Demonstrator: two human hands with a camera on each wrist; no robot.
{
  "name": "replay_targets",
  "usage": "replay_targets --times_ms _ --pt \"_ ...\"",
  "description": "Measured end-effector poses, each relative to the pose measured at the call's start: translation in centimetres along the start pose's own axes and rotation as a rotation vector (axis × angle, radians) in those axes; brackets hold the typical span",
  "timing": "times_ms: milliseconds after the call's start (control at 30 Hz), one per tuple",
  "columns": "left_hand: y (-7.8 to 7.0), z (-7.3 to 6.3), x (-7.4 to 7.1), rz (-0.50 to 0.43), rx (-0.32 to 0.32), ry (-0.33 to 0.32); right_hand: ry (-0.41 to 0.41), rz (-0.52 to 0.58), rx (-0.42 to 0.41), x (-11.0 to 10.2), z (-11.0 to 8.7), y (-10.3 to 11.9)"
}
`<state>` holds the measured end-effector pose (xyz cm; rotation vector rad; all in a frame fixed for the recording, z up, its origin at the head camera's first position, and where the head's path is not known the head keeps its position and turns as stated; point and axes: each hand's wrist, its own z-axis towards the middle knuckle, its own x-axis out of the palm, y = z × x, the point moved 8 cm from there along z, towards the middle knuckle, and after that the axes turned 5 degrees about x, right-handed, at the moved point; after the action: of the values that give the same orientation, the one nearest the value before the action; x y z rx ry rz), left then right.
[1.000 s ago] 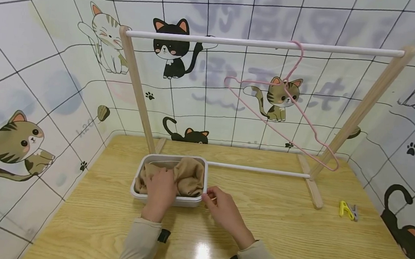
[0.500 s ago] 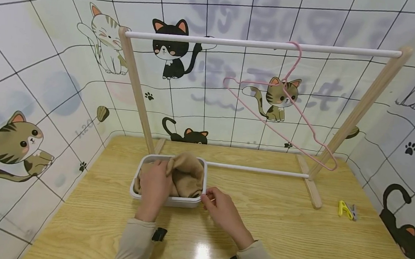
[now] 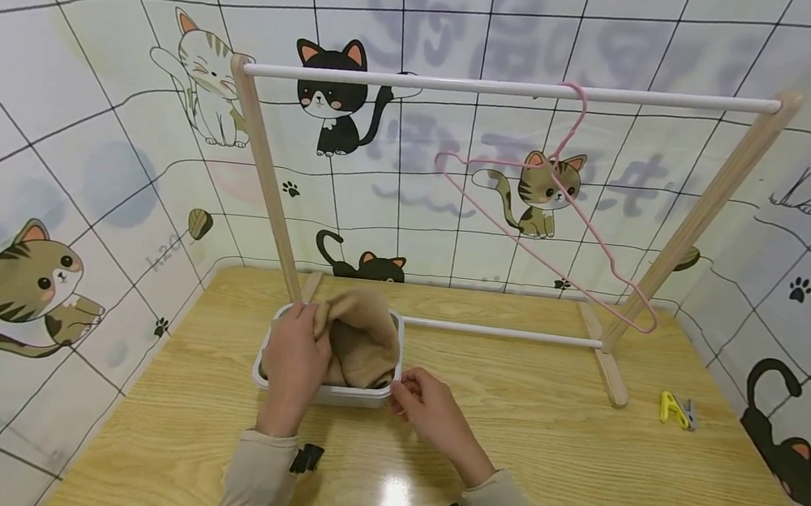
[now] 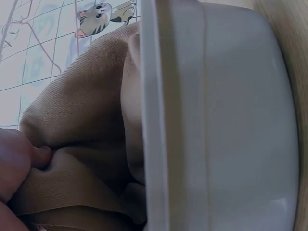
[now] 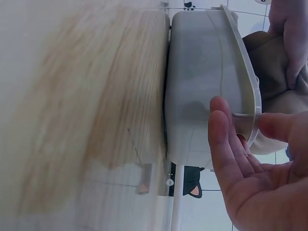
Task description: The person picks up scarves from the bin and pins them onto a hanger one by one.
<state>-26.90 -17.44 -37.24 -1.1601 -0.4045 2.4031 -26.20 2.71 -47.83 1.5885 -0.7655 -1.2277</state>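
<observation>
Cat-printed walls around a wood-grain table suggest a staged booth.

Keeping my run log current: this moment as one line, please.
left hand: pinches cloth | right hand: touches tub | cloth: in tub, partly above rim | hanger: on rail

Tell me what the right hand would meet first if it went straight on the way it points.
The white bin: the right hand appears to pinch its near right corner, though exact contact is hard to judge.
</observation>
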Motion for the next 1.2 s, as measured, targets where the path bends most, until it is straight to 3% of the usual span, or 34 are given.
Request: replay_targets --times_ms 133,400,1200 --pt "-0.3 0.1 -0.7 -0.024 -0.006 -0.026 0.019 0.042 0.009 0.2 0.0 -0.1" --pt "-1.4 0.3 -2.6 -0.122 0.044 -0.116 0.007 0.057 0.012 0.2 0.0 -0.1" --pt "-3.9 0.0 -7.5 -0.241 0.135 -0.293 0.015 0.043 0.031 0.3 0.0 -0.4"
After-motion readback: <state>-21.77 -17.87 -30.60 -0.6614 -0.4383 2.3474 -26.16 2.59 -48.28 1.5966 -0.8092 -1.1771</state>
